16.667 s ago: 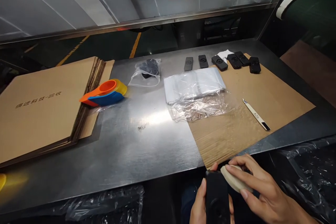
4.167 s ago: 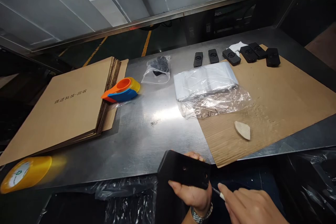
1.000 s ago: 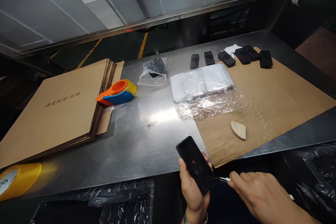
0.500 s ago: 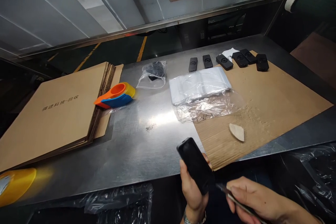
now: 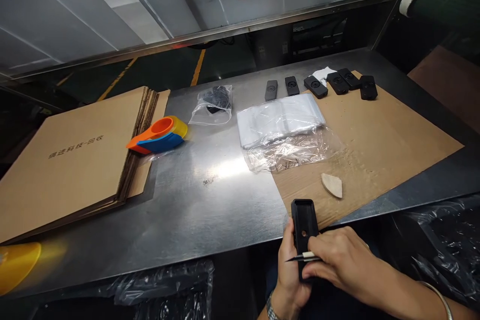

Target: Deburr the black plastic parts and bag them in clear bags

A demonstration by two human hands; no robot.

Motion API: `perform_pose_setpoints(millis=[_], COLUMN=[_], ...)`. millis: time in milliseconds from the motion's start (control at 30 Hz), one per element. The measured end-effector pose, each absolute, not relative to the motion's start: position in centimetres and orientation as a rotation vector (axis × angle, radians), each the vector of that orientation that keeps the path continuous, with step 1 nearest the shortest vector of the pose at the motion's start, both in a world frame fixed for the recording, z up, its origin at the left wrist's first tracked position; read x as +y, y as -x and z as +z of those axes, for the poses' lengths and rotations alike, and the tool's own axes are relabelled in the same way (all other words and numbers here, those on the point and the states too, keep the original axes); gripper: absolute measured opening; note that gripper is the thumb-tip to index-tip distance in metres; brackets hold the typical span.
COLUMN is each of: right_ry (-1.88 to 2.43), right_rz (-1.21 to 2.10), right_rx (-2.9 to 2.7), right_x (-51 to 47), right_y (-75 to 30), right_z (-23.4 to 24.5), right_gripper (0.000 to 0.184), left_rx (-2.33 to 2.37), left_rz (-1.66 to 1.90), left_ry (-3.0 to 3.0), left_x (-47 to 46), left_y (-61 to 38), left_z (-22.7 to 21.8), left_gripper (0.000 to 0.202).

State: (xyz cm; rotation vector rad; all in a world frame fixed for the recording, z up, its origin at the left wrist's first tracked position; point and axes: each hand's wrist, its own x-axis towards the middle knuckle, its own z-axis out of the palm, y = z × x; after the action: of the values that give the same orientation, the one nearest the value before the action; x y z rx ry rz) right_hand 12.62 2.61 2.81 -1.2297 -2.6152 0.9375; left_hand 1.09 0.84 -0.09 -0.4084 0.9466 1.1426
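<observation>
My left hand (image 5: 287,272) is closed around a black plastic case (image 5: 300,215) at the front edge of the table. The case's hollow side faces up, with a small round hole in its floor. My right hand (image 5: 347,255) is closed on a slim pointed tool (image 5: 296,258) with a dark tip and a pale section behind it. Its tip points left across the lower part of the case, and my right fingers touch the case there. The tool's exact kind is unclear.
Several black cases (image 5: 291,86) stand at the back of the metal table. A stack of clear bags (image 5: 281,117) and a tan wedge-shaped piece (image 5: 332,185) lie on a cardboard sheet (image 5: 393,145). Leftward are a tape dispenser (image 5: 157,137) and stacked cardboard (image 5: 82,160).
The black case has turned from its smooth side to its hollow side and moved right and upright. My right hand has come in over it with the tool. The view has shifted slightly.
</observation>
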Motion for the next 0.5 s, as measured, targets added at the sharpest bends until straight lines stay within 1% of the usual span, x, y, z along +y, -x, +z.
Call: perform_pose_setpoints(millis=[67, 133, 200, 300, 367, 433, 500], right_ry=[1.248, 1.253, 1.256, 1.271, 1.327, 1.41, 1.406], right_rz=[0.866, 0.815, 0.786, 0.773, 0.786, 0.838, 0.965], right_rx=[-2.641, -2.647, -2.63, -2.562, -2.485, -2.383, -2.27], right_x=[2.6, 2.6, 2.9, 3.7, 4.3, 5.1, 5.8], right_y=[-12.6, -12.7, -12.9, -13.4, -13.8, -14.2, -14.6], right_z=[2.8, 2.8, 2.8, 2.6, 2.5, 2.3, 2.3], right_gripper=[0.022, 0.018, 0.019, 0.026, 0.022, 0.01, 0.017], left_rx=[0.939, 0.92, 0.902, 0.941, 0.978, 0.974, 0.945], left_rz=[1.143, 1.101, 1.023, 0.898, 0.815, 0.739, 0.678], left_ry=[0.409, 0.404, 0.375, 0.273, 0.173, 0.071, -0.01], left_x=[0.8, 0.7, 0.5, 0.0, -0.4, -0.6, -0.8], left_y=[-1.1, -1.2, -1.4, -1.6, -1.7, -1.7, -1.5], left_z=[0.1, 0.3, 0.3, -0.2, -0.7, -1.1, -1.4], left_gripper=[0.021, 0.025, 0.03, 0.045, 0.058, 0.066, 0.071])
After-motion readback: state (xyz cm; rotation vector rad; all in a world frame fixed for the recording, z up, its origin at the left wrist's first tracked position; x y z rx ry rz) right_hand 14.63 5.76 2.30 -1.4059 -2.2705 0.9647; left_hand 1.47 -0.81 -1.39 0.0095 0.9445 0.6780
